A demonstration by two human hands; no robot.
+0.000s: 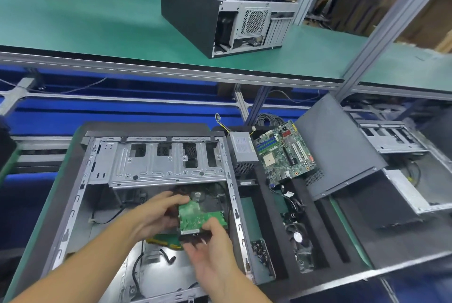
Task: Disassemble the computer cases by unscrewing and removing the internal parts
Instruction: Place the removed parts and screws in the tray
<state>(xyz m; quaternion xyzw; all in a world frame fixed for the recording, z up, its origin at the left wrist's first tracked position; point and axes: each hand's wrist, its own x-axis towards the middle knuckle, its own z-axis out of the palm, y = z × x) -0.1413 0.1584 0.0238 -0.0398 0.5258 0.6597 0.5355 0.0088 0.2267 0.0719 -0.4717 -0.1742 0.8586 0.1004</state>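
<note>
Both hands grip your hard drive (199, 217), green circuit board up, over the open computer case (156, 165): left hand (156, 217) fingers curled on its far edge, right hand (210, 251) pinching its near end.

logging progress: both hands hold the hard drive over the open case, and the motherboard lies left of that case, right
Wrong side: in the head view the motherboard lies right of the open case. The left hand and right hand do hold the hard drive.
</note>
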